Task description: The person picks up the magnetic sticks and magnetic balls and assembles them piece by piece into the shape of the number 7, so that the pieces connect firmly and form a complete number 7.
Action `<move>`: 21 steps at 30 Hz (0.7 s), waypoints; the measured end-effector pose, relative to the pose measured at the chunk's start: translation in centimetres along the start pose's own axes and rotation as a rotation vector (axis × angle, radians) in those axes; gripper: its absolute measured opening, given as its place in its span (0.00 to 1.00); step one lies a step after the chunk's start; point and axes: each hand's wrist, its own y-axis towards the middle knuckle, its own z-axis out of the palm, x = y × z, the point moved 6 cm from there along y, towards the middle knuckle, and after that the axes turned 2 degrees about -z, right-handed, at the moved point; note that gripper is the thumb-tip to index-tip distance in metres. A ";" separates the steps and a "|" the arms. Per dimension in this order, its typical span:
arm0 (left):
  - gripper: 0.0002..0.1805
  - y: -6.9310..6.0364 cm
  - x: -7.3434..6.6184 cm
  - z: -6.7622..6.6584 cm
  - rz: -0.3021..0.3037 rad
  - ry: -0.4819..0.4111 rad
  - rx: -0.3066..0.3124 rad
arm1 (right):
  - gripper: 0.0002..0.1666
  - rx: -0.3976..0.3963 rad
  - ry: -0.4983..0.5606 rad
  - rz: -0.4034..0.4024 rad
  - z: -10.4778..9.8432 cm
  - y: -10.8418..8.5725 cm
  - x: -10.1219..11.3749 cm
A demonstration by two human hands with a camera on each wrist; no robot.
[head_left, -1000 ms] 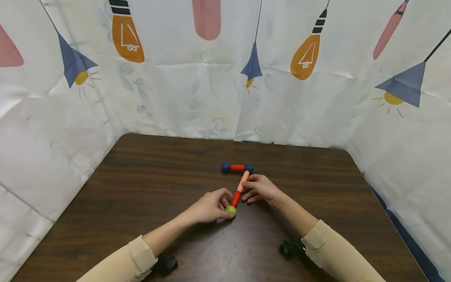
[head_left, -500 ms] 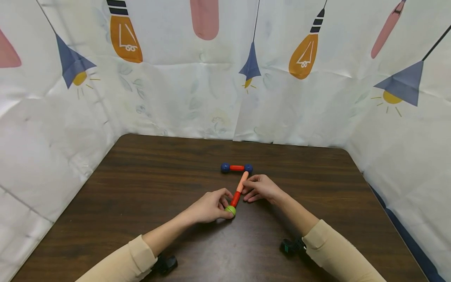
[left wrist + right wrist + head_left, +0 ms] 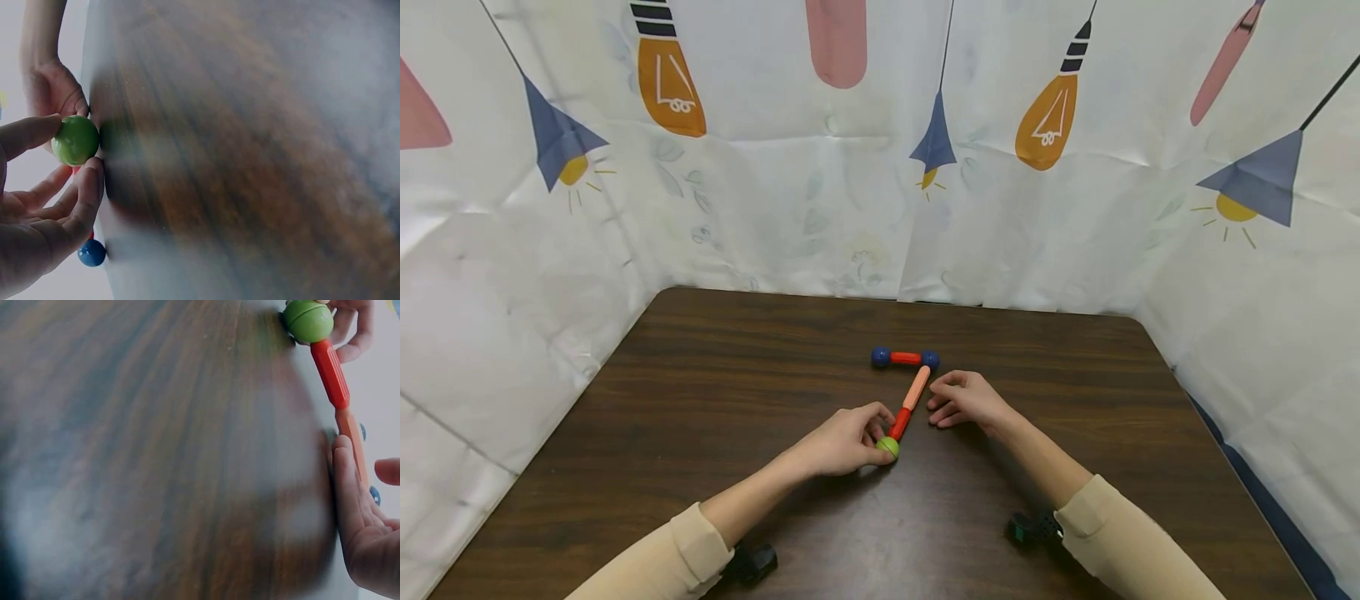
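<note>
A green ball [image 3: 887, 448] sits between the thumb and a finger of my left hand [image 3: 844, 442], which pinches it at the table. From the ball a red rod [image 3: 900, 424] runs away from me, and an orange rod [image 3: 917, 388] continues it end to end. The orange rod's far end lies close to a blue ball [image 3: 930, 360]; whether they touch I cannot tell. Just right of the orange rod, my right hand [image 3: 967, 400] hovers low with relaxed fingers, holding nothing. The right wrist view also shows the green ball [image 3: 309, 322] joined to the red rod [image 3: 330, 374].
Behind the rods, another red rod [image 3: 906, 358] lies crosswise, with a blue ball [image 3: 881, 357] at its left end and the other blue ball at its right. The dark wooden table [image 3: 760, 350] is bordered by a printed white curtain [image 3: 775, 208].
My right hand has let go of the orange rod and moved a little to the right. My left hand keeps its pinch on the green ball, which has shifted very slightly left.
</note>
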 end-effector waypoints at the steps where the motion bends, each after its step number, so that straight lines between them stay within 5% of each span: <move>1: 0.22 0.0 -0.1 0.0 0.004 0.002 -0.001 | 0.22 0.002 -0.001 -0.001 -0.1 0.0 0.0; 13: 0.23 -0.4 0.2 -0.4 -0.010 -0.008 0.003 | 0.21 0.019 -0.011 -0.016 -1.1 -0.7 -0.3; 21: 0.19 -0.9 2.1 -3.7 -0.056 0.106 -0.104 | 0.22 0.032 -0.113 -0.098 -2.7 -1.5 -0.1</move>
